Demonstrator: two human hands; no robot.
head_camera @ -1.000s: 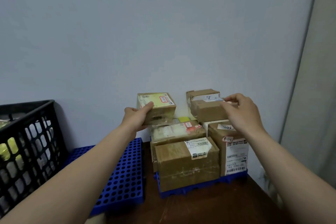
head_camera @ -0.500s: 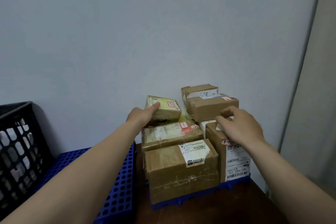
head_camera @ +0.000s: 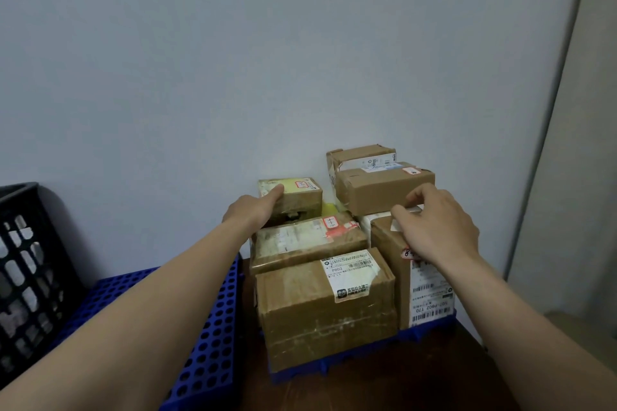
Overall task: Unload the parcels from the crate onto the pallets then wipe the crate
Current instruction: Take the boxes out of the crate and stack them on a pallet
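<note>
Black crate far left; pale shapes show thru its holes, so prob. parcels left inside, and the wipe isn't begun. Left blue pallet lies beside it. Right pallet, on the brown surface, carries a stack w/ big front parcel at the bottom. Small yellow-topped parcel sits upper left on the stack, near the wall. Left hand grips it, thumb on top. Right hand has fingers curled at the top of the tall parcel; can't tell if they hold anything. Prob. mid-unload.
</note>
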